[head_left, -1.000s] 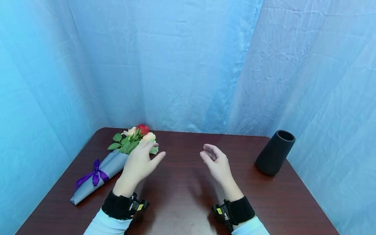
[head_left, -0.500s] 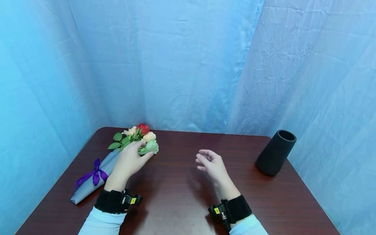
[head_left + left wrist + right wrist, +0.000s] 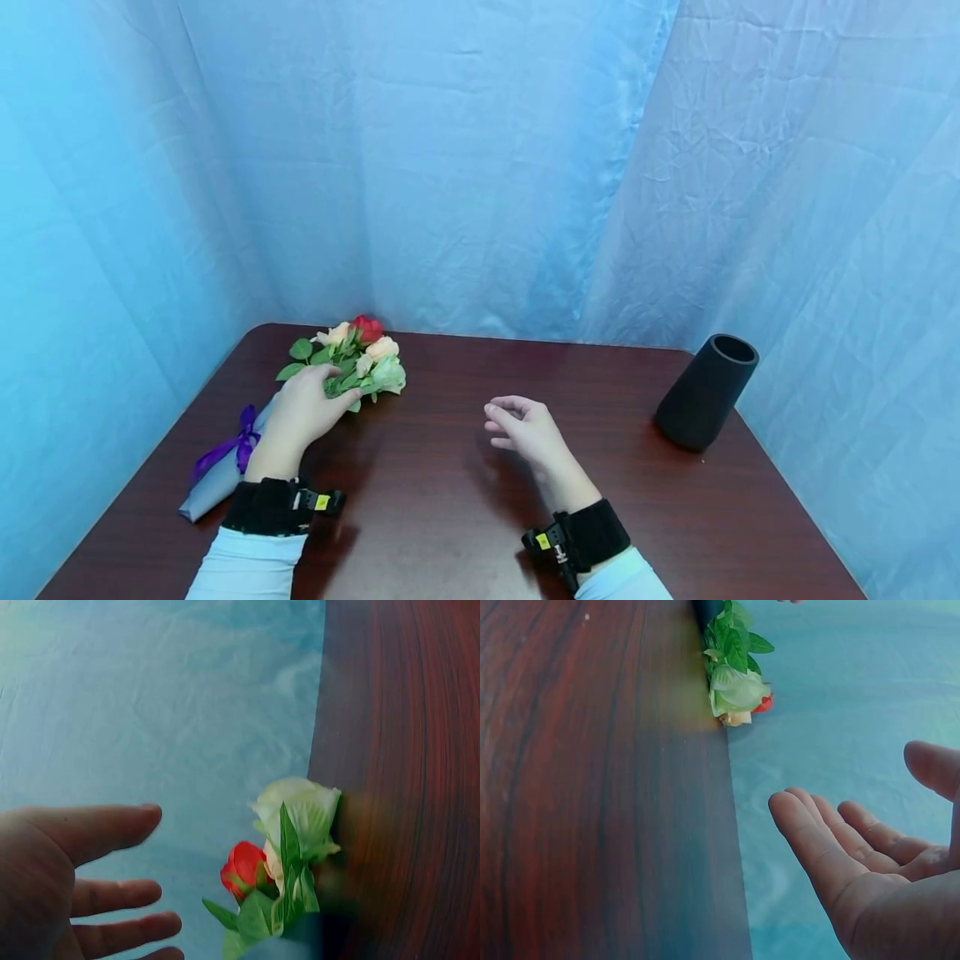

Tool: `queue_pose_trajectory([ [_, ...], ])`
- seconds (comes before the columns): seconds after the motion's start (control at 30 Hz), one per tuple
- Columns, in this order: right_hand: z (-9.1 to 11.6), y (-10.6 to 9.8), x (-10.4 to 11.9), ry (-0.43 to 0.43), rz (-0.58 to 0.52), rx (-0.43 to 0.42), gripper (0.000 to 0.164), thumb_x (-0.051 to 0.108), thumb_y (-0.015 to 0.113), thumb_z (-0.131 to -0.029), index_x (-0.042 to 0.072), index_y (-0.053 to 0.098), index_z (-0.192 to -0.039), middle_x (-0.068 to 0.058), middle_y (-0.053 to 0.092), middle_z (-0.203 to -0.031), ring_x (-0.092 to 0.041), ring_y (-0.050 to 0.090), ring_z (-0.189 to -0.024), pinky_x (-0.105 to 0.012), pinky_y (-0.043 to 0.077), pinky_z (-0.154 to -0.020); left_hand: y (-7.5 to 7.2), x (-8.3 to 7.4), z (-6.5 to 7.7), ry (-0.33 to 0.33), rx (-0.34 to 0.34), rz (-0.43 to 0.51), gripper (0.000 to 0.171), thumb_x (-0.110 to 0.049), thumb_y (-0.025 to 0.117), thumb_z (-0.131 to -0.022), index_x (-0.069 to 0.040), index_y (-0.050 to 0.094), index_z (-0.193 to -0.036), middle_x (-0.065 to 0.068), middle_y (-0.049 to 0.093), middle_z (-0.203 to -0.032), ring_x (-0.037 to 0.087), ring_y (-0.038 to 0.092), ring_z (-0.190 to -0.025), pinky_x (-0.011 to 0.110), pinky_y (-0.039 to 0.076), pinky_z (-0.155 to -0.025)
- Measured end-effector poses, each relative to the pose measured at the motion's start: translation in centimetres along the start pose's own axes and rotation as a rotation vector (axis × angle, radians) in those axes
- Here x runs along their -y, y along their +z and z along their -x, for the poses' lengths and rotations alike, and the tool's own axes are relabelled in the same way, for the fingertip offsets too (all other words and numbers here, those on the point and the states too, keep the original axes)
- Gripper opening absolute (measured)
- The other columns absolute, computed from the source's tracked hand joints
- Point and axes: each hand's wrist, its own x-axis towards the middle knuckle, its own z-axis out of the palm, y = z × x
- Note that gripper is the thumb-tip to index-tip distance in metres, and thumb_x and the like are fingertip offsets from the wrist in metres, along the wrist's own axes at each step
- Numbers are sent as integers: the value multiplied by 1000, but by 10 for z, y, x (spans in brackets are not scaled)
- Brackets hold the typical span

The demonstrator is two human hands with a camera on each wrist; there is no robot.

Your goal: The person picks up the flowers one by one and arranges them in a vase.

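Note:
A bouquet (image 3: 345, 354) of red, cream and pale green roses lies on the left of the table, wrapped in grey-blue paper (image 3: 213, 492) tied with a purple ribbon (image 3: 242, 442). Over the upper part of the wrapping is my left hand (image 3: 307, 408), hiding some of it in the head view. Its fingers and thumb are spread, and in the left wrist view a gap shows between them and the red rose (image 3: 244, 867). My right hand (image 3: 534, 433) hovers at the middle of the table, fingers loosely bent around nothing.
A black tapered vase (image 3: 705, 396) stands upright at the right of the dark wooden table (image 3: 465, 517). Light blue curtains (image 3: 465, 167) hang behind the table and along both sides.
My left hand has moved left and toward me, from over the blooms to over the wrapping. My right hand has drifted a little left and nearer. Bouquet and vase stay put.

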Motion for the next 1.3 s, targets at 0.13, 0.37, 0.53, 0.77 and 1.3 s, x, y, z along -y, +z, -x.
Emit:
queue_pose_trajectory([
  [0.13, -2, 6, -2, 9, -9, 26, 49, 28, 71, -98, -3, 60, -133, -22, 63, -131, -40, 64, -117, -44, 58, -87, -4, 10, 0, -54, 19, -7, 62, -43, 71, -94, 0, 59, -136, 28, 57, -135, 48, 53, -121, 67, 44, -93],
  [0.37, -4, 15, -5, 13, -33, 73, 52, 30, 71, -98, -5, 57, -135, -23, 62, -132, -42, 63, -118, -45, 57, -87, -6, 27, -1, -109, 72, 7, 71, -44, 70, -91, 1, 52, -142, 29, 50, -143, 51, 46, -128, 69, 40, -97],
  [0.53, -6, 23, -6, 25, -47, 96, 52, 30, 71, -98, -4, 58, -134, -24, 61, -133, -42, 62, -118, -44, 58, -87, -4, 37, -2, -140, 109, 8, 80, -45, 72, -89, 6, 46, -145, 34, 45, -144, 55, 42, -128, 71, 37, -98],
  [0.77, -7, 37, -4, 51, -61, 141, 50, 30, 70, -99, -4, 58, -134, -26, 58, -136, -42, 61, -120, -44, 57, -87, -5, 52, -1, -182, 174, -5, 97, -48, 74, -88, 12, 32, -151, 40, 33, -149, 60, 33, -132, 73, 33, -101],
  [1.3, -13, 76, -4, 98, -84, 209, 57, 31, 70, -98, -3, 53, -141, -16, 60, -136, -39, 61, -122, -44, 56, -90, -15, 69, 3, -244, 260, 30, 104, -40, 76, -87, 21, 21, -150, 46, 26, -148, 60, 33, -133, 70, 35, -103],
])
